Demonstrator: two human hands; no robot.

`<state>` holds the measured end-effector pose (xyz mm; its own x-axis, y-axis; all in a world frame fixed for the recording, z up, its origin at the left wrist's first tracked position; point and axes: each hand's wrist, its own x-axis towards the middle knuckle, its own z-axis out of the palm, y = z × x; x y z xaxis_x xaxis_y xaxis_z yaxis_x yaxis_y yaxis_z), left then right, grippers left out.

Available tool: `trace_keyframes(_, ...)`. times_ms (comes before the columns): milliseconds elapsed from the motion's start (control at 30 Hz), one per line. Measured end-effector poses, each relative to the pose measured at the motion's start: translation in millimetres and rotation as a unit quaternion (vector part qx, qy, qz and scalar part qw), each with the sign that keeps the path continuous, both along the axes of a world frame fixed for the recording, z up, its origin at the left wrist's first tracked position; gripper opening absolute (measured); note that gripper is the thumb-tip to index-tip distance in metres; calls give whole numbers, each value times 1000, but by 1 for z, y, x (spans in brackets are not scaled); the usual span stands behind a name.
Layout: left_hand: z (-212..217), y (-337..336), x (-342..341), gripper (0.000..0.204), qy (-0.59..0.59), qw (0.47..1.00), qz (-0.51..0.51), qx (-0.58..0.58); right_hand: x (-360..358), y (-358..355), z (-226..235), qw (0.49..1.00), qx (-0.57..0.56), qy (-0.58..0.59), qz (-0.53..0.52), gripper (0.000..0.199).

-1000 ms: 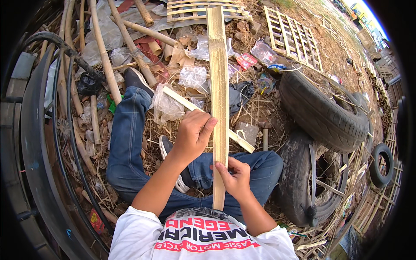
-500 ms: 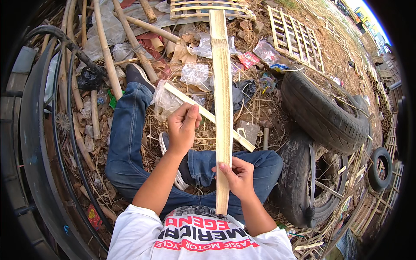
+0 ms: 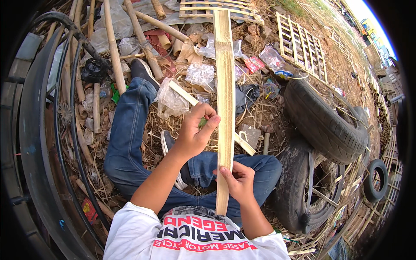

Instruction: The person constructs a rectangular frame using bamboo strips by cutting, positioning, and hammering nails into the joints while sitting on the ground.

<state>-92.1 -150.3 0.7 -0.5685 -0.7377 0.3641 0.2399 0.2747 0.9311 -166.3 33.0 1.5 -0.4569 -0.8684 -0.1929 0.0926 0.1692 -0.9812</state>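
Note:
A long, pale split-bamboo strip (image 3: 224,78) stands lengthwise before me, its lower end close to my shirt. My right hand (image 3: 237,178) grips it near that end, thumb on the face and fingers behind. My left hand (image 3: 199,130) is closed, thumb and fingertips pinched together right against the strip's left edge; whether anything small sits in the pinch is hidden. Behind the strip, a second, narrower bamboo strip (image 3: 184,92) lies slanting, partly covered by my left hand and the upright piece.
Two worn tyres (image 3: 325,123) lie at my right, a smaller tyre (image 3: 376,181) beyond. Bamboo poles (image 3: 113,52) and a black curved metal frame (image 3: 37,143) take up the left. Slatted bamboo panels (image 3: 302,45) lie farther off. Plastic bags (image 3: 201,74) litter the straw-covered ground around my crossed legs.
My left hand has moved right and slightly down, from apart from the strip to its left edge. My right hand keeps its grip. The view has shifted slightly.

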Motion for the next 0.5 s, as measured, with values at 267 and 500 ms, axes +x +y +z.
trace_keyframes(267, 7, -2, 5, 21, 14, 994, -45, 98, 0, 2, 0, 1000, -2, 2, -1, 16)
trace_keyframes(500, 1, -4, 4, 19, -41, 999, -33, -11, -2, 3, -3, 1000, -5, 24, 10, 19)
